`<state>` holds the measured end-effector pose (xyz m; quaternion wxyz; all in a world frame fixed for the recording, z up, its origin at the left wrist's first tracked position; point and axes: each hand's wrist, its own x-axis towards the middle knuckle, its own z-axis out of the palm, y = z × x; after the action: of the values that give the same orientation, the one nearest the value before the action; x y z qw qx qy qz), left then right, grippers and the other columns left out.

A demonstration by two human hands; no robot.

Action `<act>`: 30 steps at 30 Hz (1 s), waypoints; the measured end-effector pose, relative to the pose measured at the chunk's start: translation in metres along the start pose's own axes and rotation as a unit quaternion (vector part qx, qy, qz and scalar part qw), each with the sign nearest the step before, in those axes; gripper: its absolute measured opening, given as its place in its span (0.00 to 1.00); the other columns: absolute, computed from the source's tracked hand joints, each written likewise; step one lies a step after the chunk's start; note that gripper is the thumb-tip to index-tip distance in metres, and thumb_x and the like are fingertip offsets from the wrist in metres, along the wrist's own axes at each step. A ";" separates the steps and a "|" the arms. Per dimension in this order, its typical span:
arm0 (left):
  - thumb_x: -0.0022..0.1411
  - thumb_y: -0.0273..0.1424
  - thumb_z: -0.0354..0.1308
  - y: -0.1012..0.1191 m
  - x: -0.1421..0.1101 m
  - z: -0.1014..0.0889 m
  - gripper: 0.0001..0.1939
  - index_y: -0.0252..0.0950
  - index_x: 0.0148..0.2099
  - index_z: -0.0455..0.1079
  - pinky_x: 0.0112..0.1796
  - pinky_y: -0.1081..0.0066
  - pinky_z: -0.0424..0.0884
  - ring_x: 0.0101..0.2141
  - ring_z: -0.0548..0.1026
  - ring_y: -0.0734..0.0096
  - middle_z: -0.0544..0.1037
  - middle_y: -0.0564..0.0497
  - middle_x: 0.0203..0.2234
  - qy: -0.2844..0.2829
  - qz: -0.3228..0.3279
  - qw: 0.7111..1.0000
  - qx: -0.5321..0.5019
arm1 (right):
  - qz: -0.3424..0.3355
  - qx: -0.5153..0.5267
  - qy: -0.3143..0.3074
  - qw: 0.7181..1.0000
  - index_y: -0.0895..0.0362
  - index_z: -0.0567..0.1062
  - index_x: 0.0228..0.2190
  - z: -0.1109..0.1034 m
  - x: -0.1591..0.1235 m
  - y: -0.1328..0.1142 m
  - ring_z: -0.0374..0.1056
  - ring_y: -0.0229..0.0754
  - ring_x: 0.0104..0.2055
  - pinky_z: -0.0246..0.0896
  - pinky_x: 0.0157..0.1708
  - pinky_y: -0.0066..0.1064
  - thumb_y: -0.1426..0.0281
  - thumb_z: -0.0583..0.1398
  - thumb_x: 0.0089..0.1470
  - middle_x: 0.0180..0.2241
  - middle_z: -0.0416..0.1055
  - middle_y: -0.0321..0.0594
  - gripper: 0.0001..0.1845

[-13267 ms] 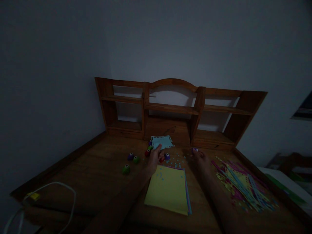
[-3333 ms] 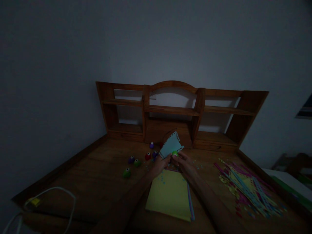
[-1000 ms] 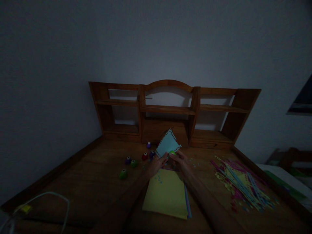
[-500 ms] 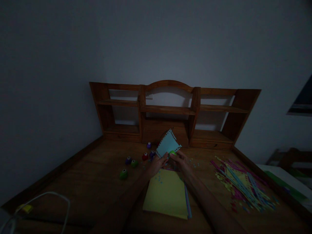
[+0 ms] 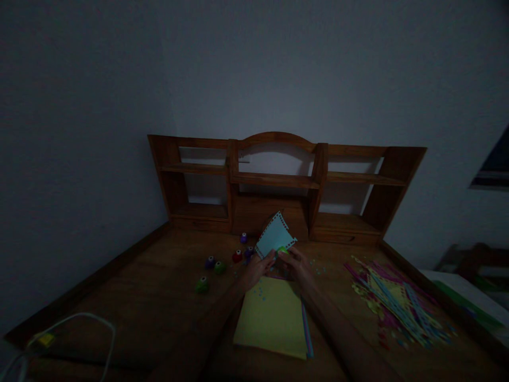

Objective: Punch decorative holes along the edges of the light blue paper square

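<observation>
A light blue sheet of paper (image 5: 275,235) stands tilted above the desk, its edges lined with punched holes. My left hand (image 5: 259,267) pinches its lower left side. At the lower right edge, my right hand (image 5: 295,261) is closed around a small green craft punch (image 5: 282,250), which sits against the paper. Below the hands lies a stack of yellow paper (image 5: 271,317) with other colours under it and a few blue bits on top. Left of my left hand stand a red craft punch (image 5: 237,255) and a purple craft punch (image 5: 249,251).
More punches stand to the left, among them a green punch (image 5: 202,285). On the right lies a heap of coloured paper strips (image 5: 397,297) with loose bits. A wooden shelf (image 5: 274,181) backs the desk. A white cable (image 5: 85,315) loops at the front left.
Both hands keep their hold on the blue paper and the green punch, almost unmoved. The whole view has shifted very slightly.
</observation>
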<state>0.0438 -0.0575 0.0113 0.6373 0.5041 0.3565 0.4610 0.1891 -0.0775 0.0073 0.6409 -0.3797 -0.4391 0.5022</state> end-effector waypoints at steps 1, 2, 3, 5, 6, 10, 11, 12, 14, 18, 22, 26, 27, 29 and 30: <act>0.49 0.48 0.66 -0.001 0.000 0.000 0.26 0.35 0.44 0.71 0.28 0.73 0.66 0.29 0.72 0.69 0.73 0.51 0.25 0.003 0.001 1.000 -0.001 | -0.003 -0.001 0.001 1.000 0.56 0.77 0.28 0.000 0.000 0.000 0.55 0.32 0.20 0.47 0.21 0.26 0.60 0.71 0.39 0.20 0.66 0.32 0.17; 0.48 0.48 0.66 -0.002 0.001 -0.001 0.27 0.35 0.44 0.71 0.28 0.74 0.66 0.29 0.72 0.70 0.73 0.52 0.25 0.006 0.002 1.000 0.000 | -0.006 -0.004 0.002 1.000 0.56 0.77 0.28 0.000 0.000 -0.001 0.55 0.32 0.20 0.47 0.21 0.26 0.60 0.71 0.39 0.20 0.66 0.32 0.16; 0.48 0.49 0.66 -0.003 0.002 -0.002 0.27 0.35 0.44 0.70 0.28 0.74 0.66 0.28 0.71 0.71 0.72 0.52 0.25 0.008 0.002 1.000 0.002 | -0.009 -0.007 0.001 1.000 0.56 0.76 0.28 0.000 0.000 -0.001 0.54 0.32 0.20 0.46 0.20 0.26 0.60 0.71 0.39 0.19 0.65 0.31 0.16; 0.48 0.51 0.65 -0.007 0.003 -0.004 0.28 0.34 0.42 0.70 0.26 0.75 0.65 0.26 0.69 0.73 0.70 0.54 0.23 0.003 0.004 1.000 0.012 | -0.008 -0.013 -0.005 1.000 0.56 0.76 0.27 0.000 0.000 -0.001 0.53 0.31 0.19 0.44 0.20 0.26 0.60 0.71 0.40 0.18 0.63 0.30 0.16; 0.48 0.52 0.64 -0.008 0.004 -0.005 0.27 0.34 0.41 0.71 0.26 0.75 0.64 0.25 0.69 0.74 0.69 0.54 0.23 -0.002 0.005 1.000 0.018 | -0.007 -0.013 -0.009 1.000 0.56 0.76 0.27 -0.001 0.000 -0.001 0.53 0.31 0.19 0.44 0.20 0.25 0.60 0.71 0.40 0.18 0.63 0.29 0.15; 0.49 0.52 0.63 -0.010 0.006 -0.006 0.28 0.34 0.41 0.71 0.25 0.75 0.64 0.25 0.68 0.74 0.69 0.54 0.23 -0.013 0.007 1.000 0.027 | 0.000 -0.003 -0.014 1.000 0.56 0.76 0.27 -0.001 0.000 -0.002 0.57 0.32 0.21 0.48 0.21 0.26 0.61 0.71 0.40 0.21 0.67 0.32 0.15; 0.48 0.52 0.64 -0.010 0.005 -0.005 0.29 0.34 0.43 0.70 0.26 0.74 0.65 0.26 0.69 0.74 0.71 0.53 0.25 -0.009 0.008 1.000 0.024 | 0.003 -0.002 -0.011 1.000 0.56 0.76 0.28 -0.001 0.000 -0.002 0.58 0.33 0.22 0.49 0.21 0.26 0.61 0.71 0.40 0.22 0.69 0.33 0.15; 0.48 0.51 0.65 -0.008 0.005 -0.005 0.29 0.35 0.44 0.70 0.28 0.74 0.66 0.27 0.70 0.73 0.73 0.52 0.28 -0.005 0.008 1.000 0.019 | 0.005 -0.002 -0.009 1.000 0.56 0.76 0.28 0.000 0.000 -0.003 0.59 0.33 0.22 0.49 0.21 0.26 0.61 0.71 0.40 0.23 0.69 0.33 0.15; 0.47 0.50 0.66 -0.005 0.003 -0.002 0.30 0.36 0.47 0.70 0.30 0.73 0.68 0.31 0.72 0.70 0.75 0.49 0.34 0.005 0.006 1.000 0.010 | 0.005 0.000 -0.002 1.000 0.56 0.76 0.27 0.001 -0.001 -0.005 0.59 0.33 0.21 0.49 0.20 0.26 0.60 0.72 0.39 0.22 0.70 0.34 0.16; 0.46 0.50 0.66 0.000 -0.002 0.002 0.30 0.37 0.46 0.69 0.30 0.73 0.68 0.33 0.73 0.68 0.75 0.49 0.35 0.003 0.000 1.000 0.013 | 0.024 0.035 0.000 0.999 0.56 0.77 0.27 0.005 -0.006 -0.010 0.63 0.36 0.22 0.53 0.21 0.27 0.60 0.73 0.35 0.24 0.73 0.36 0.18; 0.50 0.53 0.62 -0.001 -0.002 0.002 0.24 0.35 0.33 0.69 0.23 0.73 0.62 0.21 0.65 0.75 0.67 0.55 0.20 -0.041 0.036 0.997 0.046 | 0.050 0.057 -0.001 0.997 0.56 0.77 0.27 0.007 -0.010 -0.015 0.67 0.40 0.25 0.60 0.25 0.30 0.61 0.73 0.35 0.26 0.75 0.38 0.17; 0.54 0.52 0.59 -0.001 -0.003 0.001 0.23 0.35 0.28 0.68 0.22 0.71 0.60 0.18 0.62 0.75 0.66 0.54 0.17 -0.055 0.050 0.995 0.073 | 0.051 0.061 -0.003 0.997 0.57 0.78 0.29 0.009 -0.010 -0.015 0.68 0.40 0.26 0.62 0.27 0.31 0.63 0.73 0.35 0.29 0.76 0.40 0.17; 0.55 0.52 0.58 0.000 -0.004 0.001 0.22 0.35 0.28 0.69 0.23 0.71 0.60 0.19 0.63 0.74 0.67 0.53 0.18 -0.051 0.058 0.994 0.080 | 0.049 0.063 -0.008 0.997 0.57 0.79 0.29 0.009 -0.010 -0.015 0.69 0.40 0.27 0.62 0.28 0.31 0.63 0.73 0.36 0.29 0.76 0.40 0.17; 0.56 0.49 0.59 0.003 -0.006 0.000 0.20 0.36 0.31 0.71 0.25 0.70 0.63 0.23 0.68 0.69 0.72 0.50 0.22 -0.031 0.087 0.992 0.090 | 0.050 0.064 -0.013 0.997 0.57 0.79 0.30 0.008 -0.009 -0.014 0.69 0.40 0.27 0.62 0.28 0.31 0.63 0.72 0.36 0.29 0.77 0.40 0.17; 0.55 0.47 0.60 0.005 -0.006 0.000 0.18 0.36 0.33 0.72 0.28 0.70 0.66 0.27 0.70 0.66 0.74 0.49 0.26 -0.015 0.105 0.990 0.090 | 0.052 0.064 -0.010 0.997 0.57 0.79 0.30 0.008 -0.008 -0.014 0.69 0.40 0.27 0.62 0.28 0.31 0.64 0.72 0.36 0.30 0.77 0.41 0.17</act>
<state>0.0410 -0.0631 0.0160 0.5428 0.6010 0.3315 0.4840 0.1850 -0.0880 0.0212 0.6323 -0.3549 -0.3921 0.5661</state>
